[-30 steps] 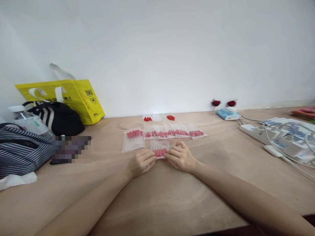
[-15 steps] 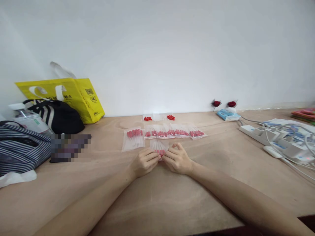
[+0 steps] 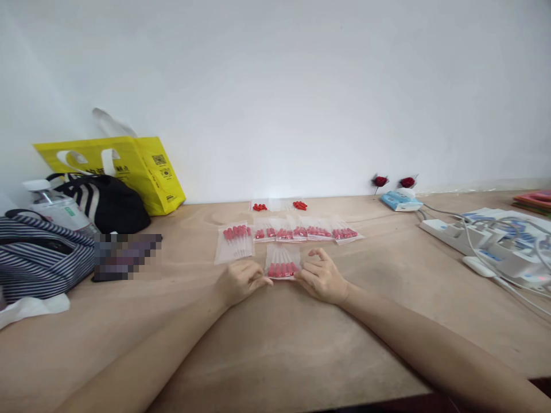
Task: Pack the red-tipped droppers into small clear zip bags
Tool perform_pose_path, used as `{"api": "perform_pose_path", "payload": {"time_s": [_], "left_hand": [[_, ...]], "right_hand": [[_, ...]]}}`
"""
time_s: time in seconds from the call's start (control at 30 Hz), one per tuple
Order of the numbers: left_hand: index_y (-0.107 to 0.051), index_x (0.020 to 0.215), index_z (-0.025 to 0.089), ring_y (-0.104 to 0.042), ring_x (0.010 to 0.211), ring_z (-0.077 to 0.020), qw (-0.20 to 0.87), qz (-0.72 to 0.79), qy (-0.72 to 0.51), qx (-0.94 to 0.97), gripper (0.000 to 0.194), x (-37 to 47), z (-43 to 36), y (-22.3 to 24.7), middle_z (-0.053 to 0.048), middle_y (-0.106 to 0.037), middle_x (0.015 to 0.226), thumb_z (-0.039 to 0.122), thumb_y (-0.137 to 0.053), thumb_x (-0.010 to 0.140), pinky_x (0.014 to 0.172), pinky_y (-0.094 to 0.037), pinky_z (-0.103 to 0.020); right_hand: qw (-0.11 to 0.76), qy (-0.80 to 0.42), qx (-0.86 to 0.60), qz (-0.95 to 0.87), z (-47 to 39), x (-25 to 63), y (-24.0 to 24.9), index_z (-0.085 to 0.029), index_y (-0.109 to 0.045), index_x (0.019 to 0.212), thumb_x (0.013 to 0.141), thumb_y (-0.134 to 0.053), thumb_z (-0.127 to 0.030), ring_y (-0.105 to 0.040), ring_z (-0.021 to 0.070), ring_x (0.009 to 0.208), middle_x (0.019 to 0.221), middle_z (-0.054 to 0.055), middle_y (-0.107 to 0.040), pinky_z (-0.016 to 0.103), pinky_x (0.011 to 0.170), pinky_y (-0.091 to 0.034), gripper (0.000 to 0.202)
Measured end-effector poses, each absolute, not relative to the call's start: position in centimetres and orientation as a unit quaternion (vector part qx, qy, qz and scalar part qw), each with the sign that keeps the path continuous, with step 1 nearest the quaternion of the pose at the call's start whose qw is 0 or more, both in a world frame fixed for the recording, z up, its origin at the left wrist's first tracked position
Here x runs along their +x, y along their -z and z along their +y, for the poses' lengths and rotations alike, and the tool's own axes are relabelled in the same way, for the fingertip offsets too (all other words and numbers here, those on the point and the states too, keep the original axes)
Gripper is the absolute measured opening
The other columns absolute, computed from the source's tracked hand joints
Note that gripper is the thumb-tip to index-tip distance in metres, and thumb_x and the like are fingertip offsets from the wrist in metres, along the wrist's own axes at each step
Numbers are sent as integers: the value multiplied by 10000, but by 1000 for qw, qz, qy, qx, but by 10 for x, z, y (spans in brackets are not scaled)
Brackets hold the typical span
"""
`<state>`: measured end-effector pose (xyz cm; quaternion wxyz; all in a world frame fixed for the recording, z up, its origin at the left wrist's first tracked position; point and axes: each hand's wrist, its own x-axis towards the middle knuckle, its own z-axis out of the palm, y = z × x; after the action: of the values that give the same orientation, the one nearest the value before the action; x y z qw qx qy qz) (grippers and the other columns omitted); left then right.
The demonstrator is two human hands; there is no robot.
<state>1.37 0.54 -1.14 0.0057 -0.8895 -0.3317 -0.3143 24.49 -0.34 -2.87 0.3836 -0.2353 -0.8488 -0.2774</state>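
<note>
A clear bag with several red-tipped sticks (image 3: 283,268) lies flat between my hands, its red ends toward me. My right hand (image 3: 322,276) has its fingers closed on the bag's lower right corner. Just left of the bag, my left hand (image 3: 243,282) is closed in a loose pinch, with nothing visible in it and a small gap to the bag. Beyond my left hand lies another bag of red-tipped sticks (image 3: 235,243). A row of similar overlapping bags (image 3: 319,230) stretches to the right behind the nearest one.
Two more bags with red pieces (image 3: 260,207) lie by the wall. At left are a yellow bag (image 3: 167,186), a black bag (image 3: 118,206), a bottle and a striped pouch (image 3: 47,258). Tissues (image 3: 401,201), red roses and power strips (image 3: 451,236) with cables are at right.
My left hand has let go of the near bag and moved left. My right hand has shifted slightly right along the bag's edge, so more of the red ends show.
</note>
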Motion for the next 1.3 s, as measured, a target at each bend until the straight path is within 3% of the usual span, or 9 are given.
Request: {"api": "perform_pose_path", "payload": {"time_s": [0.13,0.3,0.47,0.57,0.8,0.9,1.0,1.2,1.3], "left_hand": [[-433,1053,169,-513,458,-107,-354,-522,346,-694,439,21,1,5,24,-529,598,531,-347,822,477,-415,-231],[-357,1143,214,-567,616,-109,-571,-461,375,-566,658,33,-7,4,25,-544,716,387,-698,607,577,-462,-228],[-446,1069,205,-573,609,-126,-554,-476,377,-570,565,14,3,-5,-16,-570,818,330,-712,587,518,-478,-246],[-458,1091,210,-596,699,-128,-496,-488,431,-574,544,0,30,-16,-30,-591,880,254,-696,603,605,-486,-234],[-422,1154,159,-565,573,-109,-400,-561,389,-611,550,16,106,-20,32,-540,626,104,-603,638,615,-456,-243],[-495,1066,138,-567,616,-163,-346,-591,377,-624,515,22,121,-18,30,-527,580,93,-643,575,631,-438,-274],[-554,930,174,-552,855,-251,-270,-611,390,-634,470,16,123,-21,-8,-567,689,113,-702,487,777,-400,-325],[-514,692,165,-279,1198,-353,-162,-675,430,-576,249,-26,125,-25,-133,-531,1053,188,-696,523,921,-276,-405],[-467,623,156,-452,1048,-331,-201,-701,432,-531,243,-49,132,-19,-125,-584,902,208,-693,549,778,-376,-370]], "right_hand": [[399,276,-226,-845,-7,243,27,-172,-462,550,832,-427,-141,-352,76,488,488,-48,-438,271,754,-320,286],[393,259,-177,-864,-10,233,24,-177,-486,581,845,-405,-132,-370,79,491,476,-51,-448,262,740,-328,280],[363,206,-200,-887,-3,244,29,-179,-541,677,839,-370,-112,-417,82,514,524,-37,-503,274,748,-328,245],[356,173,-215,-893,1,249,33,-171,-544,681,835,-392,-143,-423,87,518,539,-24,-513,264,721,-336,219],[338,139,-213,-906,2,249,34,-171,-545,698,842,-390,-163,-436,91,529,565,-14,-531,254,709,-340,211],[327,133,-216,-911,1,251,33,-172,-537,692,850,-380,-170,-445,92,537,575,-8,-536,252,699,-338,223],[318,129,-214,-914,1,252,34,-176,-528,682,855,-378,-182,-447,93,537,577,-7,-539,250,679,-335,228],[318,127,-213,-915,2,251,35,-176,-519,686,838,-402,-178,-461,98,547,581,-7,-541,248,651,-326,192],[315,128,-212,-916,2,251,34,-179,-517,701,834,-408,-178,-466,97,549,585,-9,-543,248,648,-322,172]]}}
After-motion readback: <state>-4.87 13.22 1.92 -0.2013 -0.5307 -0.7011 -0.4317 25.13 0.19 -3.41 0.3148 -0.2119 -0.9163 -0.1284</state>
